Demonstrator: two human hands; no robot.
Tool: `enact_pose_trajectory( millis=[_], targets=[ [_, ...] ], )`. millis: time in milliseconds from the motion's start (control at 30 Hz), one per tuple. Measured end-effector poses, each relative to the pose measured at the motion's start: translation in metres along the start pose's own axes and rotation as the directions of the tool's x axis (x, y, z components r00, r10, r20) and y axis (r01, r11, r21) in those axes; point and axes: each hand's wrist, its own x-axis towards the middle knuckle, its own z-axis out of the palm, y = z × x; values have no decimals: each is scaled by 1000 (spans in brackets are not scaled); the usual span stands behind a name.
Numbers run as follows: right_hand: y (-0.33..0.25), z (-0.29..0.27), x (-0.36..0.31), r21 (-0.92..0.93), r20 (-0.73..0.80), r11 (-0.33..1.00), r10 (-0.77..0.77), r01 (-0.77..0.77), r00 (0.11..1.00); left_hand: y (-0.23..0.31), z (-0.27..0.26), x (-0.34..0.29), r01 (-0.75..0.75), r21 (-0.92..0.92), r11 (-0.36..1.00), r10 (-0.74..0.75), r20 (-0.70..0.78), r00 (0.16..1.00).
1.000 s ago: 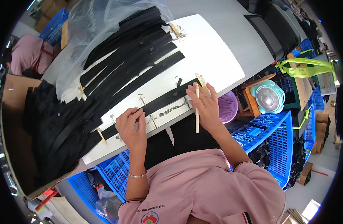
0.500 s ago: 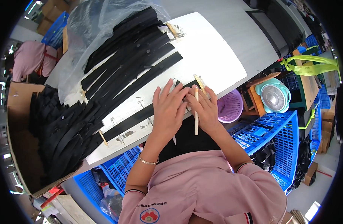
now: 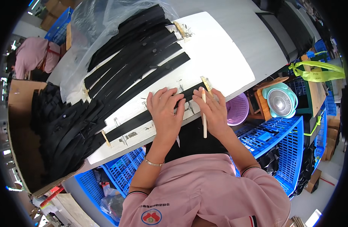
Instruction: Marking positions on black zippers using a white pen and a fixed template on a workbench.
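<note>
Flat under left hand (image 3: 167, 109): black strip (image 3: 143, 118); right hand (image 3: 213, 109) alongside.

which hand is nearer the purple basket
Right. The right hand holds a pale stick at the board's near edge, just beside the purple basket. The left hand presses the black strip farther left, with the right hand between it and the basket.

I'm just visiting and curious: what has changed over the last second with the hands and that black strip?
The left hand slid along the black strip from its left part to rest beside the right hand. The right hand stayed at the strip's right end, holding the pale stick. Strip and white board kept their places.
</note>
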Motion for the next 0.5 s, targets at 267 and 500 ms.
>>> enact_pose_trajectory(
  millis=[267, 500],
  targets=[
    [1, -15, 55, 364, -9, 923, 139, -126, 990, -1, 2, -1, -9, -3, 1000, 8, -39, 999],
    [10, 12, 52, 625, 277, 654, 325, -427, 904, -1, 3, -2, -10, -11, 1000, 9, -48, 999]
  ],
)
